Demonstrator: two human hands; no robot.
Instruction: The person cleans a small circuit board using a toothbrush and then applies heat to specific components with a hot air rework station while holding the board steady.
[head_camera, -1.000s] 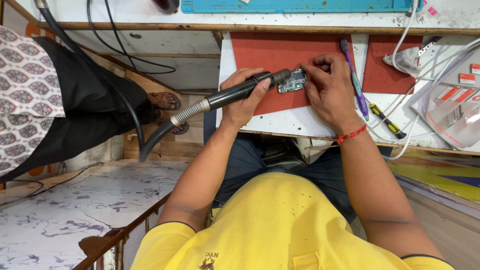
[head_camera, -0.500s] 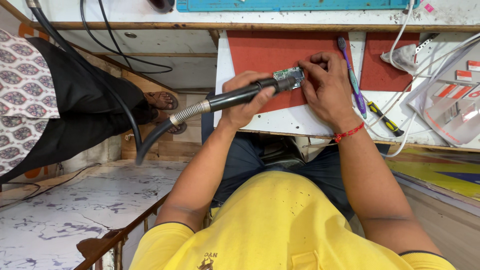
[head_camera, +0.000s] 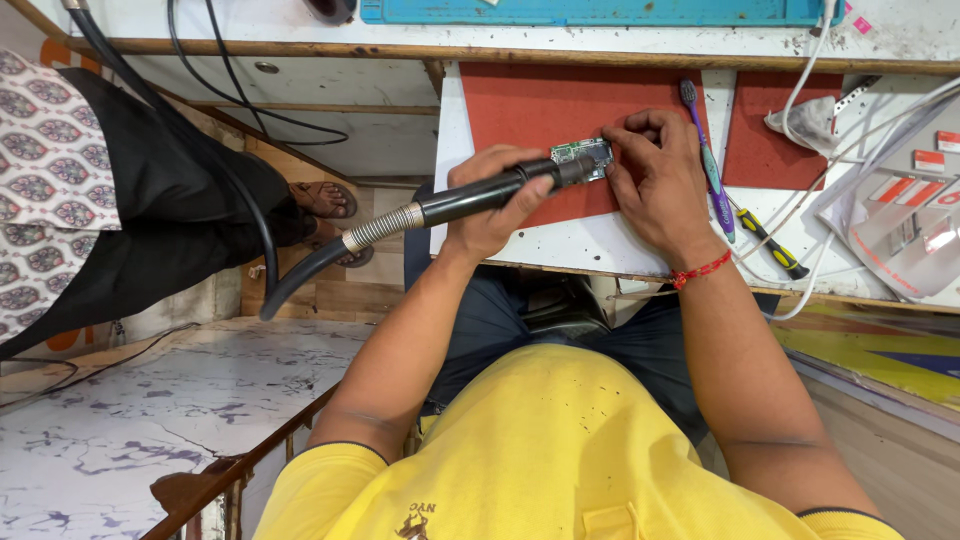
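Shifted slightly between the earlier views and now: nozzle of the black hot-air tool sits right at the near edge of the small green circuit board, closer over it than a second ago, when a sliver of red showed between tip and board. Left hand wrapped around the tool's handle, fingers curled tight together, thumb along the top, same grip as before. Right hand still pressed down at 3 o'clock of the board, fingertips bunched and pinching its far edge; whether something thin sits between those fingertips cannot be told. Board lying flat on the red mat, toward the mat's 4 o'clock corner, on the white bench. Judging from this, heating of one spot on the board in progress, with the board held steady and little else altered. Unchanged from the earlier views: purple toothbrush at 3 o'clock of the right hand, yellow-handled screwdriver at 4 o'clock of it, white cables trailing at 2 o'clock, corrugated hose running off toward 8 o'clock. Seated person in dark cloth at 9 o'clock, sandalled foot resting in the same place.
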